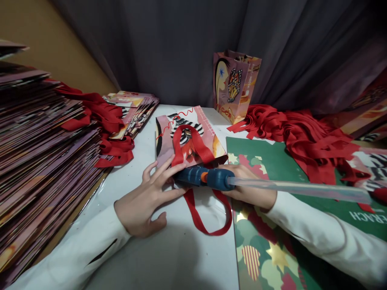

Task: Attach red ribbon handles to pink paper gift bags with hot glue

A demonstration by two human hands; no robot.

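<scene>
A flat pink paper gift bag (193, 133) with a zebra print lies on the white table (169, 257). One red ribbon handle (193, 145) loops over its face. A second red ribbon handle (208, 217) hangs off its near edge. My left hand (148, 199) rests open, fingers spread, fingertips pressing the bag's near edge and the ribbon end. My right hand (250, 189) is closed round a blue glue gun (205, 177) whose nozzle points left at that edge. A long clear glue stick (296, 187) juts from the gun's back to the right.
A tall stack of flat bags (42, 161) with red handles fills the left. More flat bags (133, 108) lie behind. An upright butterfly bag (234, 86) stands at the back. A heap of red ribbons (305, 137) and a green printed sheet (272, 241) are on the right.
</scene>
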